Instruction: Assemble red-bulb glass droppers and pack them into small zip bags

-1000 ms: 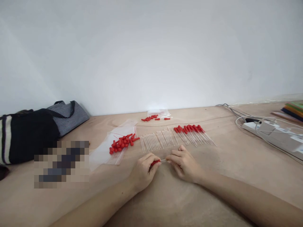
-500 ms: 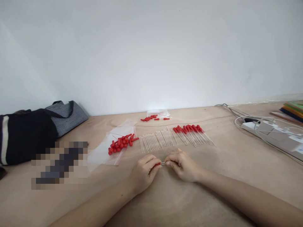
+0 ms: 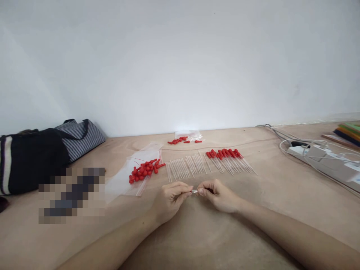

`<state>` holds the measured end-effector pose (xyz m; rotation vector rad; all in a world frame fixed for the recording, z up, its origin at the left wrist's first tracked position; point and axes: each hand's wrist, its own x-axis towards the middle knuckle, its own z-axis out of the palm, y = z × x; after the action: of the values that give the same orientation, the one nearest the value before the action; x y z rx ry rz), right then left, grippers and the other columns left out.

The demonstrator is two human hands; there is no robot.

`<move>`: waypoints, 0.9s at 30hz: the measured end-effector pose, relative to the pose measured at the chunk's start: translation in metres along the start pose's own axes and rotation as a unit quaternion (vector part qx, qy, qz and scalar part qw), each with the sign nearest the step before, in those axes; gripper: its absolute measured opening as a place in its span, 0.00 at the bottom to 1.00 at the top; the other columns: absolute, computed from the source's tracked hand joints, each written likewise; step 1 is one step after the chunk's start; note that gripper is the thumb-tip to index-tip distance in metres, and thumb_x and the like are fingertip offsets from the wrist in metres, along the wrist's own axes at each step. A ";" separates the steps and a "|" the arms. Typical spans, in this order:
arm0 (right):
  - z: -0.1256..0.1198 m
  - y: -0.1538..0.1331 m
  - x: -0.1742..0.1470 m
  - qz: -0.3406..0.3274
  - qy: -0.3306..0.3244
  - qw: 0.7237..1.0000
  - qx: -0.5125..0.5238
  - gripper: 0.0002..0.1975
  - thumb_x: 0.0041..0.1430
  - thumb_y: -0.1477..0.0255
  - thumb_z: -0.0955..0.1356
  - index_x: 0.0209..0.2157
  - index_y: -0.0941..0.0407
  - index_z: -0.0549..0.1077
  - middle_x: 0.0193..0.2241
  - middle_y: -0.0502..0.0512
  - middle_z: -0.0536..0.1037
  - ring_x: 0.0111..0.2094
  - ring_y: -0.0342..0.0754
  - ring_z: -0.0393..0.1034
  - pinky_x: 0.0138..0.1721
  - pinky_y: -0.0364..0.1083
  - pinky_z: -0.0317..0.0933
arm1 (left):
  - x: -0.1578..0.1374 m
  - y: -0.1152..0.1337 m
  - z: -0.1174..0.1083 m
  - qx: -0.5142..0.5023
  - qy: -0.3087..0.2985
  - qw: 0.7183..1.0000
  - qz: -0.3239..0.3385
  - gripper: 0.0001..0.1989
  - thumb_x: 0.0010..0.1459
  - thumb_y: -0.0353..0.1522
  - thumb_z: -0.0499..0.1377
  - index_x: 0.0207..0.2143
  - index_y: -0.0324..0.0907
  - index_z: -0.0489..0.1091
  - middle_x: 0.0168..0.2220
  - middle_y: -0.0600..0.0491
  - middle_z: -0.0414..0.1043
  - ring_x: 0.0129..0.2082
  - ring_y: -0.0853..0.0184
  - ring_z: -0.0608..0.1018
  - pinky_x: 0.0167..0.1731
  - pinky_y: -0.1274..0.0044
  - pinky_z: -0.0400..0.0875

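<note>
Two hands are close together, low over the surface (image 3: pixel 213 240), with a small bit of a clear tube (image 3: pixel 194 191) showing between them. The left hand (image 3: pixel 173 198) pinches one end with its thumb and fingers, and the right hand (image 3: pixel 218 195) pinches the other end the same way. I can't see if a red bulb is tucked inside the left fingers. Past the hands there is a row of bare tubes (image 3: pixel 180 168), with red-topped tubes (image 3: pixel 232 159) lying to the right of it. To the left, a pile of red bulbs (image 3: pixel 144 170) sits on a see-through bag (image 3: pixel 123 183). From all this, my guess is that the step in hand is putting a red bulb on a tube. The next move seems to call for a firm but soft push, with both ends kept in a straight line, since a thin tube might snap
</note>
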<state>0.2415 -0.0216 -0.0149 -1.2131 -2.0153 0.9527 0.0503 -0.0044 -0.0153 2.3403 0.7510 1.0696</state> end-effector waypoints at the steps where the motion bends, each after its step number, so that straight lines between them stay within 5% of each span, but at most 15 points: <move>1: 0.000 0.000 -0.001 -0.004 -0.005 1.000 0.002 0.11 0.56 0.71 0.59 0.26 0.59 0.70 0.16 0.46 0.63 0.19 0.38 0.55 0.21 0.38 0.50 | 0.000 -0.001 0.000 -0.009 0.001 1.000 -0.012 0.08 0.55 0.30 0.53 0.32 0.41 0.72 0.31 0.51 0.74 0.30 0.68 0.75 0.31 0.78 0.71; 8: -0.012 -0.007 -0.005 -0.115 0.040 0.987 -0.100 0.07 0.54 0.74 0.61 0.31 0.57 0.71 0.26 0.52 0.72 0.28 0.42 0.64 0.30 0.41 0.57 | -0.006 -0.015 -0.003 -0.024 0.019 0.993 -0.117 0.06 0.52 0.31 0.56 0.34 0.40 0.68 0.28 0.54 0.74 0.28 0.69 0.76 0.28 0.79 0.70; 19: -0.002 -0.005 -0.005 -0.123 0.063 0.983 -0.120 0.11 0.56 0.77 0.59 0.27 0.58 0.71 0.22 0.51 0.71 0.24 0.41 0.63 0.27 0.39 0.55 | -0.003 -0.004 0.000 -0.001 0.053 0.999 0.005 0.05 0.51 0.29 0.56 0.30 0.41 0.72 0.27 0.53 0.75 0.25 0.70 0.76 0.26 0.80 0.71; 24: -0.009 -0.005 -0.002 -0.162 0.044 0.965 -0.202 0.10 0.56 0.74 0.60 0.30 0.57 0.72 0.25 0.53 0.71 0.28 0.43 0.63 0.31 0.42 0.55 | -0.005 -0.007 -0.001 -0.002 0.028 0.996 -0.090 0.06 0.52 0.31 0.56 0.33 0.42 0.71 0.28 0.54 0.74 0.27 0.69 0.75 0.30 0.78 0.72; 27: -0.014 -0.004 -0.002 -0.162 0.046 0.952 -0.256 0.09 0.55 0.73 0.61 0.29 0.57 0.72 0.25 0.54 0.70 0.28 0.44 0.63 0.31 0.43 0.55 | -0.004 -0.010 -0.005 -0.003 0.011 0.991 -0.130 0.15 0.52 0.33 0.56 0.44 0.44 0.66 0.33 0.54 0.73 0.32 0.68 0.75 0.35 0.75 0.71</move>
<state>0.2509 -0.0205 -0.0043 -1.0957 -2.3672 0.2100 0.0412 0.0009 -0.0203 2.1550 1.0276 0.9808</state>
